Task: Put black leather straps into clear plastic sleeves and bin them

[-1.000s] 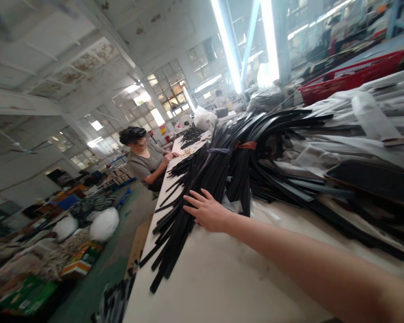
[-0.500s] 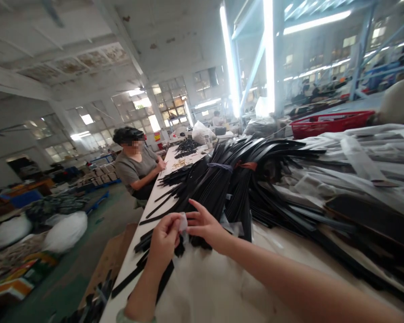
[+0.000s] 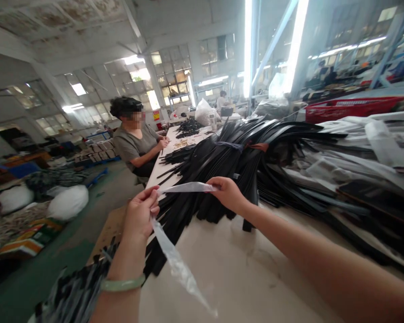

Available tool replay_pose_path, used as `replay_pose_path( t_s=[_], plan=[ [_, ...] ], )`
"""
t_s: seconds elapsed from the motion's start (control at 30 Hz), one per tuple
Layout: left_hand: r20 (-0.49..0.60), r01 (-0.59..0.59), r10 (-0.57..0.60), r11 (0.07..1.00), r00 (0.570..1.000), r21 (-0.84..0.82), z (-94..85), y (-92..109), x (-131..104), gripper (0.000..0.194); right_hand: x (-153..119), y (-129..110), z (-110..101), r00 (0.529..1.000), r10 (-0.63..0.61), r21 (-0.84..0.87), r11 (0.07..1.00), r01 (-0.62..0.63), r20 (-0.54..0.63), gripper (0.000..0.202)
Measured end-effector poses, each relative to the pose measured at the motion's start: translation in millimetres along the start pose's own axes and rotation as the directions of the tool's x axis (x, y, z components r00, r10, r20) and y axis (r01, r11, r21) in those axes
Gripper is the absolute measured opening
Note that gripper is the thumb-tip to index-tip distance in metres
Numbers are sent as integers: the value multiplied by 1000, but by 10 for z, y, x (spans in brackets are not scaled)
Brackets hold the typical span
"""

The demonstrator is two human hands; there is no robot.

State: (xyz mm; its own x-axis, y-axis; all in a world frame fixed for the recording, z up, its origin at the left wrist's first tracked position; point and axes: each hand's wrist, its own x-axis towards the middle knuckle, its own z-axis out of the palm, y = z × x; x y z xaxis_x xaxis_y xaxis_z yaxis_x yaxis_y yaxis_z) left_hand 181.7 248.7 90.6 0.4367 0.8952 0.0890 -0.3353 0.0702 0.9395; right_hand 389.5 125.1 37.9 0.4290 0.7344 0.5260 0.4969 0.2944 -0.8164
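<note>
A translucent plastic strip is stretched between my two hands above the table. My left hand pinches it, and a loose crumpled length hangs below that hand toward the table. At the strip's other end, the fingers of my right hand are closed on it. Just beyond lie bundles of long black straps, bound with a purple tie and a brown tie. Their near ends reach the pale tabletop under my hands.
Across the left edge of the table sits a co-worker with hands over small parts. White plastic-wrapped material is piled at right, before a red basket. More dark strips stand low at left, beside the table.
My hands have moved apart, the left toward the left and the right toward the right. The plastic, bunched between them before, is now drawn out into a strip. My view has shifted slightly.
</note>
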Motion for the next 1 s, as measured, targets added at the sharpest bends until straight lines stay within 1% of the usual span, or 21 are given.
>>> replay_pose_path(
  t_s=[0.1,0.17,0.23,0.3,0.33,0.4,0.47,0.5,0.53,0.57,0.63,0.67,0.7,0.73,0.77,0.8,0.83,0.87,0.9,0.93,1.0],
  plan=[
    [-88,-63,78,984,993,166,-215,-37,142,38,0,-45,-43,993,91,130,986,-101,79,13],
    [-119,-99,139,952,983,288,-322,-83,201,38,-13,-84,-64,979,150,227,957,-179,140,19],
    [-131,-119,172,933,976,341,-395,-126,232,38,-13,-109,-97,966,164,339,914,-225,200,22],
    [-126,-120,174,928,977,352,-437,-157,243,37,2,-110,-131,954,168,407,875,-261,250,23],
    [-119,-116,168,927,979,356,-447,-167,243,37,11,-100,-138,949,183,400,874,-277,257,24],
    [-103,-100,145,931,984,352,-440,-169,230,38,10,-72,-110,951,201,275,925,-264,235,27],
    [-76,-79,109,941,991,328,-388,-147,189,39,-41,-54,-11,967,154,75,982,-172,203,28],
    [-56,-70,92,946,994,315,-340,-129,154,40,-90,-58,65,971,117,-1,993,-119,209,30],
    [-21,-61,70,954,997,292,-277,-108,106,40,-152,-74,154,969,83,-33,996,-78,231,33],
    [32,-50,43,966,999,253,-202,-87,46,40,-224,-100,251,963,59,-20,998,-55,262,41],
    [187,-5,-22,990,982,142,-30,-56,-101,38,-372,-170,448,940,30,122,990,-76,341,63],
    [280,34,-57,995,958,89,53,-48,-179,37,-433,-204,536,928,9,226,969,-100,372,69],
    [370,77,-90,996,925,50,126,-45,-251,36,-479,-231,608,922,1,332,933,-140,387,69],
    [442,113,-115,993,890,33,182,-44,-310,34,-506,-246,661,918,19,415,888,-197,395,60],
    [484,131,-132,991,865,34,216,-42,-352,33,-512,-249,691,915,70,468,842,-268,398,48],
    [496,136,-137,990,857,37,228,-36,-371,32,-497,-239,697,908,150,492,800,-344,391,39],
    [483,127,-127,991,867,32,217,-24,-368,31,-463,-219,680,897,244,493,767,-412,369,36],
    [448,110,-106,994,888,16,186,-5,-344,30,-414,-194,640,884,328,480,748,-458,333,36],
    [401,93,-83,996,912,-7,138,21,-304,29,-355,-167,582,881,381,466,749,-472,280,35],
    [349,79,-61,996,935,-37,78,52,-253,29,-289,-142,508,894,398,454,770,-448,208,34],
    [254,69,-42,993,966,-100,-56,118,-142,32,-160,-111,326,939,342,391,860,-328,35,30]
  ],
)
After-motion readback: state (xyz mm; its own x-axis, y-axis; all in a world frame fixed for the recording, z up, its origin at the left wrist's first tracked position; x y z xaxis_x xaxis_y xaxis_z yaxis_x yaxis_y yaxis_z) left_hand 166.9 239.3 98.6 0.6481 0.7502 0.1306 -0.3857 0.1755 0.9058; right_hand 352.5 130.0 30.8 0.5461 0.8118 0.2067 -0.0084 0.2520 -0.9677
